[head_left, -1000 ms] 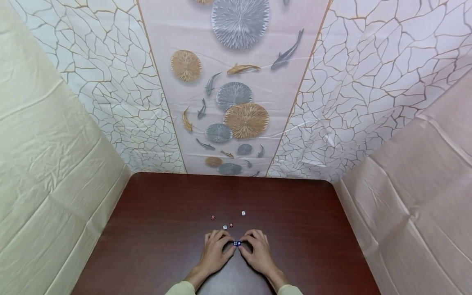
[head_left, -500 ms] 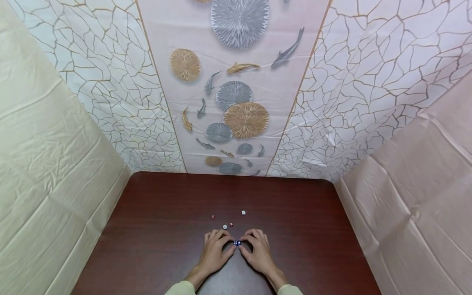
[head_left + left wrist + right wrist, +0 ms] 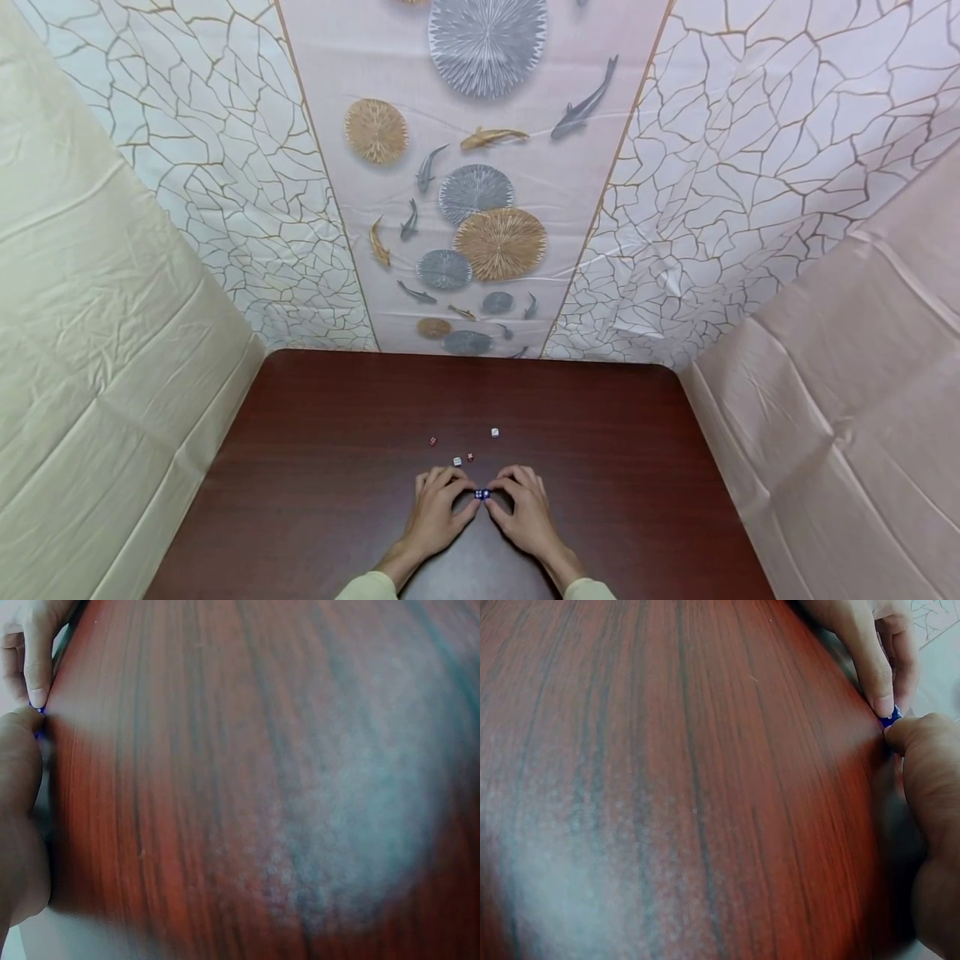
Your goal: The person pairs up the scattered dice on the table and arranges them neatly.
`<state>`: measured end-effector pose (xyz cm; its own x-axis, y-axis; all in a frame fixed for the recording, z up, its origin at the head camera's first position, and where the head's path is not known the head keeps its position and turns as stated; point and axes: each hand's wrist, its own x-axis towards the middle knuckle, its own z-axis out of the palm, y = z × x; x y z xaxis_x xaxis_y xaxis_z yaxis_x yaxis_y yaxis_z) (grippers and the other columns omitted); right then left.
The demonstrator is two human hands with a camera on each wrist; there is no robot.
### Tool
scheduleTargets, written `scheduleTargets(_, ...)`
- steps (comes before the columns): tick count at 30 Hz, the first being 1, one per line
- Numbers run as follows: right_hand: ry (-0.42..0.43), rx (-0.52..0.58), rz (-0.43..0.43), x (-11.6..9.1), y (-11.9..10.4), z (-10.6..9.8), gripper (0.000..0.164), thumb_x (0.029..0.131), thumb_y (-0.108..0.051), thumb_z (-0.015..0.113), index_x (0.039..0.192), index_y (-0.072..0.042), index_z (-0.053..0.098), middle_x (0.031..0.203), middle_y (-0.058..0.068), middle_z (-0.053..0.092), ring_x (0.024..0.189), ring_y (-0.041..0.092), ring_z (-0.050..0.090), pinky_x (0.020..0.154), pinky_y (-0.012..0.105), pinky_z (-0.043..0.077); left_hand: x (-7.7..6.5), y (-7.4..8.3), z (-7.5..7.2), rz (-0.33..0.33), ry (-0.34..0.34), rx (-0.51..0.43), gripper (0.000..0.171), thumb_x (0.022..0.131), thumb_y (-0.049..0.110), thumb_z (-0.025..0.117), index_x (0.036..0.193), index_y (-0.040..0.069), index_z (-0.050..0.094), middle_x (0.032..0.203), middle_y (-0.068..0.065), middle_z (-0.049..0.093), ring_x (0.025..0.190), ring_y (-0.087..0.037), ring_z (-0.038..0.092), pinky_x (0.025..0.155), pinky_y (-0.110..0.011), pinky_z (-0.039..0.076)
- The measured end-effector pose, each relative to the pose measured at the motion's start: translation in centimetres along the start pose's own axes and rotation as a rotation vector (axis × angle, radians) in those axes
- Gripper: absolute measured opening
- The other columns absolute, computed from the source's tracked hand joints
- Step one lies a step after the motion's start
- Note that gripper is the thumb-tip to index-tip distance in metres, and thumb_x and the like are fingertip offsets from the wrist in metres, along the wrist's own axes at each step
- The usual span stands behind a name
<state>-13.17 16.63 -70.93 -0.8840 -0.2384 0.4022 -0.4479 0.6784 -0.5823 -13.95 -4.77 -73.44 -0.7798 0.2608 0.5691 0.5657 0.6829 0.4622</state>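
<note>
Two blue dice sit side by side between the hands in the head view. My left hand (image 3: 437, 510) pinches the left blue die (image 3: 477, 494) between thumb and forefinger. From the other side, my right hand (image 3: 522, 510) pinches the right blue die (image 3: 486, 494) the same way. In the right wrist view a bit of blue die (image 3: 890, 717) shows between the fingertips of both hands. Only a sliver of blue (image 3: 40, 711) appears in the left wrist view, the rest hidden by fingers.
Beyond the hands on the dark red-brown table (image 3: 337, 417) lie a near white die (image 3: 457, 461), a near red die (image 3: 470, 457), a far red die (image 3: 432, 441) and a far white die (image 3: 495, 432). Patterned cloth (image 3: 480, 250) hangs behind the table; plain cloth flanks both sides.
</note>
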Motion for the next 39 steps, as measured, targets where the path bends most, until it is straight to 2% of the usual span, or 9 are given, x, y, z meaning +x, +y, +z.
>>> scheduleTargets(19,0.001,0.012,-0.006,0.1,0.1,0.1,0.024,0.087,-0.017,0.097,0.107,-0.019,0.085,0.114,0.001,0.074,0.115,0.023,0.065,0.099,0.044,0.045,0.0,-0.1,-0.2,-0.039,-0.057,0.002,0.023,0.088,0.031,0.098,0.107,0.028,0.084,0.112,0.01,0.074,0.108,-0.014,0.065,0.096,-0.042,0.039)
scheduleTargets(25,0.011,0.051,0.004,0.4,0.2,0.0,0.022,0.09,-0.012,0.093,0.11,-0.012,0.085,0.11,0.003,0.078,0.113,0.022,0.066,0.098,0.044,0.045,0.0,0.0,-0.2,-0.038,-0.042,0.013,0.023,0.087,0.028,0.098,0.105,0.027,0.084,0.111,0.011,0.074,0.108,-0.013,0.064,0.095,-0.042,0.038)
scheduleTargets(32,0.045,0.08,0.038,1.5,0.5,-1.0,0.022,0.091,-0.005,0.09,0.113,-0.006,0.084,0.109,0.007,0.082,0.111,0.027,0.071,0.101,0.047,0.049,0.0,0.1,-0.3,-0.029,-0.024,0.011,0.026,0.084,0.026,0.1,0.104,0.026,0.084,0.11,0.01,0.074,0.106,-0.013,0.064,0.094,-0.042,0.039)
scheduleTargets(35,0.071,0.049,0.06,2.2,1.1,-1.4,0.023,0.091,-0.006,0.09,0.113,-0.005,0.084,0.11,0.008,0.082,0.111,0.03,0.072,0.1,0.05,0.047,0.0,0.2,-0.3,-0.033,-0.026,-0.001,0.026,0.084,0.026,0.1,0.105,0.026,0.084,0.11,0.011,0.074,0.106,-0.013,0.064,0.094,-0.042,0.039)
scheduleTargets(39,0.087,0.009,0.092,3.2,2.0,-1.6,0.024,0.091,-0.007,0.091,0.113,-0.006,0.083,0.111,0.007,0.082,0.11,0.031,0.071,0.095,0.047,0.046,-0.1,0.2,-0.2,-0.049,-0.045,-0.016,0.024,0.087,0.027,0.098,0.106,0.027,0.083,0.111,0.012,0.074,0.107,-0.013,0.064,0.095,-0.043,0.038)
